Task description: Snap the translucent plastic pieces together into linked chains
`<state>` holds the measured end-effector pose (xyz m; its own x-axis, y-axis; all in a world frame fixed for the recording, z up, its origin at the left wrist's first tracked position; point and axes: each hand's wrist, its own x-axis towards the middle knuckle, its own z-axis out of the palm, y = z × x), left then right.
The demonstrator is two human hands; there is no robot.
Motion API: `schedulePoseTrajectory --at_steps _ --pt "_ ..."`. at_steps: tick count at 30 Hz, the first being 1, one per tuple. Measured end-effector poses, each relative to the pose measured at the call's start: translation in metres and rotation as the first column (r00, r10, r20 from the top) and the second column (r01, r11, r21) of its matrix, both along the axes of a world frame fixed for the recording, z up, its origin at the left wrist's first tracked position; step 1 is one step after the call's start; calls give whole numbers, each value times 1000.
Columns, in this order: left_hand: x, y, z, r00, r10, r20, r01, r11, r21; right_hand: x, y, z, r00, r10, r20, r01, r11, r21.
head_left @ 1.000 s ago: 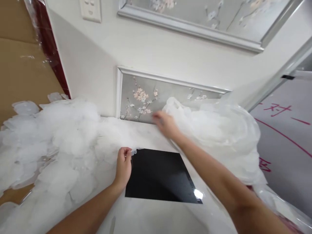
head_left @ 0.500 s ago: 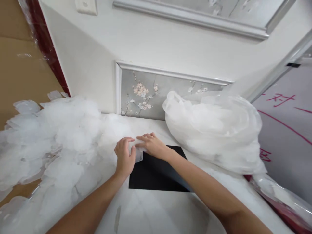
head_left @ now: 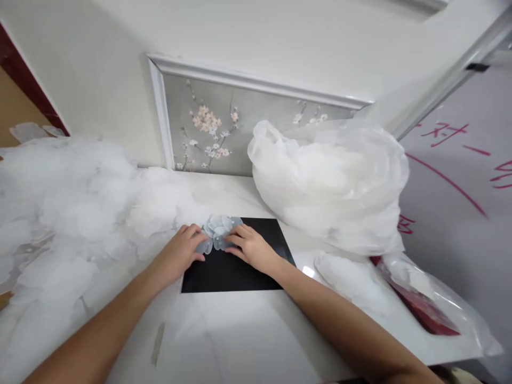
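A black sheet [head_left: 236,264] lies flat on the white table [head_left: 248,336]. At its far left corner sit several thin translucent white petals [head_left: 218,230], fanned into a small cluster. My left hand [head_left: 179,255] rests at the sheet's left edge, its fingertips pressing the petals from the left. My right hand [head_left: 250,246] lies on the sheet, its fingers pinching the petals from the right. Both hands touch the same cluster.
A big loose heap of white petals [head_left: 76,202] covers the table's left side. A full clear bag of petals [head_left: 332,181] stands at the right, with a red-backed packet [head_left: 416,304] below it. A framed flower panel [head_left: 224,128] is on the wall behind.
My right hand came back from the bag to the black sheet. Both hands now press a fanned cluster of petals there. The camera tilted down and shifted.
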<state>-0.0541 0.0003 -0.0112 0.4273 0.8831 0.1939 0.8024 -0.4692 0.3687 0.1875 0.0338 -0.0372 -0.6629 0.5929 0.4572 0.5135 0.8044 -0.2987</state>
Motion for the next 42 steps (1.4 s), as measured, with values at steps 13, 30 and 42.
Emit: schedulePoseTrajectory --at_steps 13,30,42 --pt "34 -16 24 490 604 629 145 655 -742 20 -1 8 626 -585 -516 -562 121 -818" --pt "23 -8 34 459 633 623 222 597 -771 30 10 4 632 -561 -535 -666 -40 -745" --pt "30 -3 28 259 750 609 336 521 -785 31 10 3 638 -565 -523 -653 -39 -756"
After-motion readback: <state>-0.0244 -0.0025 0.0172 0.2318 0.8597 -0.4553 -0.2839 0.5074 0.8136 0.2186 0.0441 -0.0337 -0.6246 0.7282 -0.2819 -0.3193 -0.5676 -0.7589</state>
